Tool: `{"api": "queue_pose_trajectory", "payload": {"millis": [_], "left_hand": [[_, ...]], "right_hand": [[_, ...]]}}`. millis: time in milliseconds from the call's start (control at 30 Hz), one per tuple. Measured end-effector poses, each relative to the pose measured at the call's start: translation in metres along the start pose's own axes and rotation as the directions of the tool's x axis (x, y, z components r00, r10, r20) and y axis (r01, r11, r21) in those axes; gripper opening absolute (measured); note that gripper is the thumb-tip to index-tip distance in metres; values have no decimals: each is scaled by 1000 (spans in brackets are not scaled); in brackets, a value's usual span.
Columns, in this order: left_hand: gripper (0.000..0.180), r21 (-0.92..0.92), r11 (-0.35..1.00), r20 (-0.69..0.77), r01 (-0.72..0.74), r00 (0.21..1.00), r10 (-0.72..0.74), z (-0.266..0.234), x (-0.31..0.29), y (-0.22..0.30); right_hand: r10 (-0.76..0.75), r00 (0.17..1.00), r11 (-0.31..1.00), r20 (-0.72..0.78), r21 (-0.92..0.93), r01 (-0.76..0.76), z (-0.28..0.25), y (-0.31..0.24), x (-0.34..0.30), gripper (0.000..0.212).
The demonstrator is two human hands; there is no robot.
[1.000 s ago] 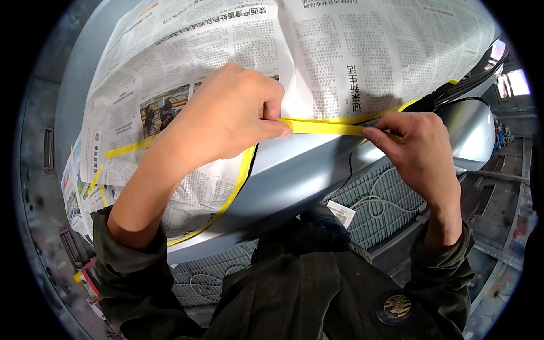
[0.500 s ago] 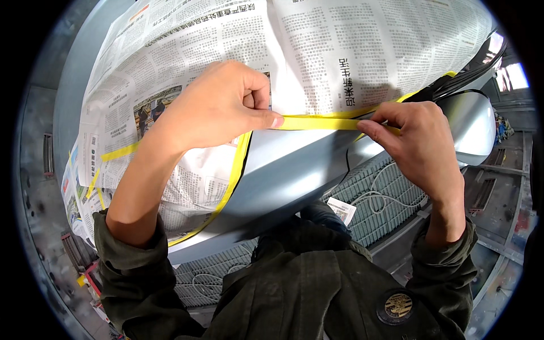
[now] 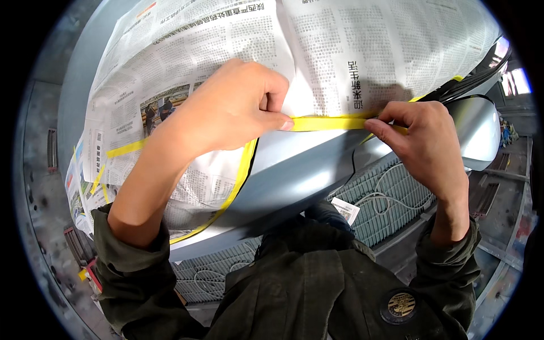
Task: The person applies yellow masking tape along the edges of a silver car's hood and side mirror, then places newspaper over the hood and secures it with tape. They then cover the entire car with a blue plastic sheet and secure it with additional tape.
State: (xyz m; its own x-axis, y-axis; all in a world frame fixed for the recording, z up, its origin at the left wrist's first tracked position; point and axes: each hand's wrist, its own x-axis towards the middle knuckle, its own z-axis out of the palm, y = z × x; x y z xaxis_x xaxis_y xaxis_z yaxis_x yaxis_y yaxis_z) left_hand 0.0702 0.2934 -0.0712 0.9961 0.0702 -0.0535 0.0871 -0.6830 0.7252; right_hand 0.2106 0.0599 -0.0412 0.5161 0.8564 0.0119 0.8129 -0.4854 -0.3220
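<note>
A strip of yellow masking tape (image 3: 330,123) is stretched between my two hands. It runs along the lower edge of newspaper sheets (image 3: 323,62) covering the upper part of a silvery-blue car body (image 3: 300,170). My left hand (image 3: 241,105) pinches the tape's left end between thumb and bent fingers, over the newspaper. At the other end, my right hand (image 3: 422,139) has thumb and forefinger closed on the strip, close to the side mirror (image 3: 479,133). More yellow tape (image 3: 241,173) borders the lower newspaper along a dark curved edge.
Black cables (image 3: 481,73) hang near the mirror at the right. Below the car body lies a floor grating (image 3: 391,204) with a pale looped hose (image 3: 377,198) on it. A white printed paper (image 3: 344,209) is beside my legs. Small red items (image 3: 93,277) sit at the lower left.
The whole view has shifted slightly, so the car and newspaper appear a little further right. Both hands keep their hold on the tape.
</note>
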Motion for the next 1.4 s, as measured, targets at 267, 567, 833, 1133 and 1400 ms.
{"api": "queue_pose_trajectory", "payload": {"millis": [267,567,833,1133,1400], "left_hand": [[32,-110,972,102,206,975,-195,-3,4,3],[29,-91,990,39,110,994,-107,4,1,2],[27,-24,997,-35,77,996,-78,8,0,10],[27,-1,997,-57,72,996,-72,14,4,17],[18,62,988,-46,143,989,-140,12,5,31]], "right_hand": [[-33,999,999,-25,-29,32,1,5,1,23],[-38,999,998,-18,-53,37,4,4,-2,22],[-26,999,999,-23,-39,25,4,2,0,21],[-52,997,997,-55,-64,49,7,6,2,23],[-71,996,993,-61,-96,65,7,6,1,24]]}}
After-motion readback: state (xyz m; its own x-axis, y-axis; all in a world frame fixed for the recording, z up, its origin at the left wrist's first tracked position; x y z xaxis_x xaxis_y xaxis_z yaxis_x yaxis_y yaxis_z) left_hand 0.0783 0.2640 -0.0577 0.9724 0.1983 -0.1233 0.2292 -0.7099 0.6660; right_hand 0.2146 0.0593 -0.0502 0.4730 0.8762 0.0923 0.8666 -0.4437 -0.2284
